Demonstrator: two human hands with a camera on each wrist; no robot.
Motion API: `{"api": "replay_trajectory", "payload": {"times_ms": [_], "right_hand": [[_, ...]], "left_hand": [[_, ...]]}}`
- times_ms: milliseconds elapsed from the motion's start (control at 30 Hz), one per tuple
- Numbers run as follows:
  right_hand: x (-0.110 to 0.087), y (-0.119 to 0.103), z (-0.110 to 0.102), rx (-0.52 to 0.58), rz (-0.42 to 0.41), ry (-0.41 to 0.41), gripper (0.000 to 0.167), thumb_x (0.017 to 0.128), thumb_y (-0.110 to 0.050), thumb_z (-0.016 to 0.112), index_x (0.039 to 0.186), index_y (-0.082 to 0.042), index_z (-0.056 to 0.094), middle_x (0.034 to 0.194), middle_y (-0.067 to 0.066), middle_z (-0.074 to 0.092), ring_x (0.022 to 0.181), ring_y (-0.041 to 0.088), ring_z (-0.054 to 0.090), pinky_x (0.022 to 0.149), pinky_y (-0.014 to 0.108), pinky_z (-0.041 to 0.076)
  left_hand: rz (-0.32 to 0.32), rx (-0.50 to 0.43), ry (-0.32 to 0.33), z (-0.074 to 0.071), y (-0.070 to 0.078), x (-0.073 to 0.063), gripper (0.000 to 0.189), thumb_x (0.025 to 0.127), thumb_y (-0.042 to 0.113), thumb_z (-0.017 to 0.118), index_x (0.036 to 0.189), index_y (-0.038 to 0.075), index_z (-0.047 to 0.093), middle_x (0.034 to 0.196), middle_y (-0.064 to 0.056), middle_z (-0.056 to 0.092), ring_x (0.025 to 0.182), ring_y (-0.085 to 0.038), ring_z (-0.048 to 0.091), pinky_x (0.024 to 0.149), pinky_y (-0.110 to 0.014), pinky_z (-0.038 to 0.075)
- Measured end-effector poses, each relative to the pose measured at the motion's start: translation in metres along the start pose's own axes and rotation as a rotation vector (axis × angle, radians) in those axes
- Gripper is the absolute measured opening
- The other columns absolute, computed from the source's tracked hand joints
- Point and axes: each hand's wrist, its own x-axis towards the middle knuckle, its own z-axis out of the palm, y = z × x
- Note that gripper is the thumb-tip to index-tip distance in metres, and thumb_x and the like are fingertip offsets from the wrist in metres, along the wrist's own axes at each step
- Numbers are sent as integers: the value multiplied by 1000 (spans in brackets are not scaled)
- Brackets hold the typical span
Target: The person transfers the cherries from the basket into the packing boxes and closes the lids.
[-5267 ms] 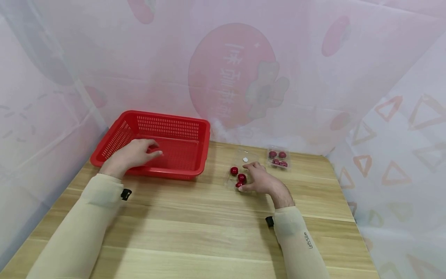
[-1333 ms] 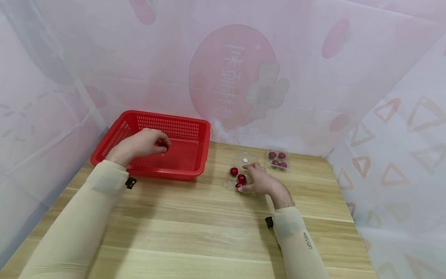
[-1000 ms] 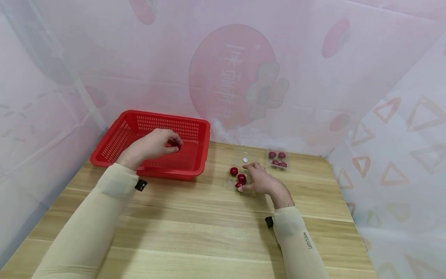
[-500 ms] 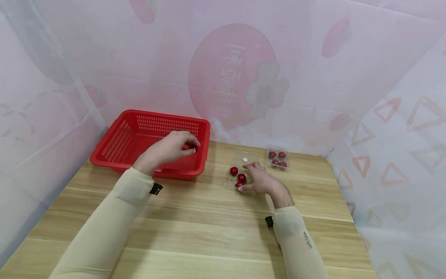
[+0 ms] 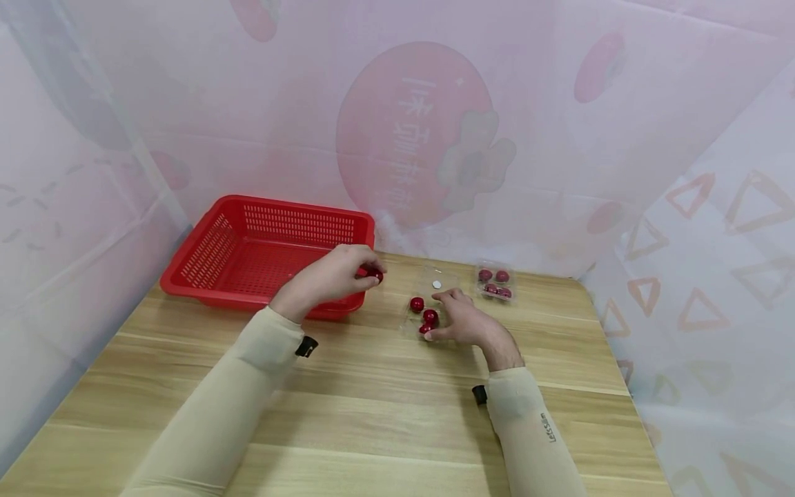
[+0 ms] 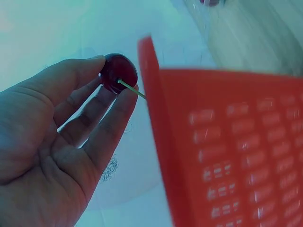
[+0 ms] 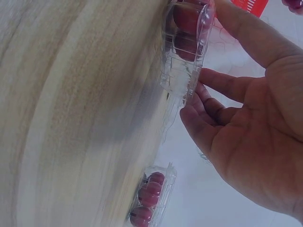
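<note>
My left hand point(image 5: 329, 277) pinches a dark red cherry point(image 6: 116, 71) between thumb and fingertips, and its green stem point(image 6: 130, 89) sticks out. In the head view this hand hangs over the right edge of the red basket point(image 5: 368, 241). On the table, the right hand point(image 5: 470, 323) holds the side of an open clear plastic box point(image 7: 182, 71), thumb at its near end and fingers along the side. Inside lie three red cherries, one point(image 5: 417, 304) at the left and two nearer the thumb. The box's lid, with a white round sticker point(image 5: 437, 284), lies folded back.
A second clear box point(image 5: 497, 281) with several cherries stands behind and to the right of the right hand. The basket fills the table's back left. Fabric walls rise behind and at both sides of the wooden table point(image 5: 348, 414).
The left hand has come up from inside the basket with a cherry and moved right, across the basket's right rim toward the open box. The right hand and box have stayed in place.
</note>
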Motion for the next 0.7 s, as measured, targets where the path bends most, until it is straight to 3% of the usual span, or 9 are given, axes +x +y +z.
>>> {"api": "replay_trajectory", "payload": {"times_ms": [233, 467, 700], "right_hand": [[0, 0, 0, -1, -1, 4, 95, 104, -35, 93, 178, -3, 43, 181, 28, 39, 170, 52, 39, 140, 69, 41], [0, -1, -1, 0, -4, 6, 95, 104, -35, 93, 178, -2, 44, 181, 28, 40, 170, 53, 39, 140, 70, 41], [0, -1, -1, 3, -3, 2, 94, 105, -34, 92, 179, -3, 43, 181, 28, 40, 170, 53, 39, 139, 71, 41]], "left_hand": [[61, -16, -19, 18, 10, 10, 21, 112, 10, 79, 132, 6, 84, 128, -11, 85, 125, -29, 82, 113, -48, 69], [78, -11, -27, 36, 17, 21, 21, 112, 11, 80, 132, 6, 84, 129, -11, 86, 120, -25, 82, 110, -43, 70], [53, 6, -7, 58, 24, 28, 21, 113, 13, 79, 133, 7, 84, 133, -10, 85, 130, -28, 79, 118, -46, 66]]}}
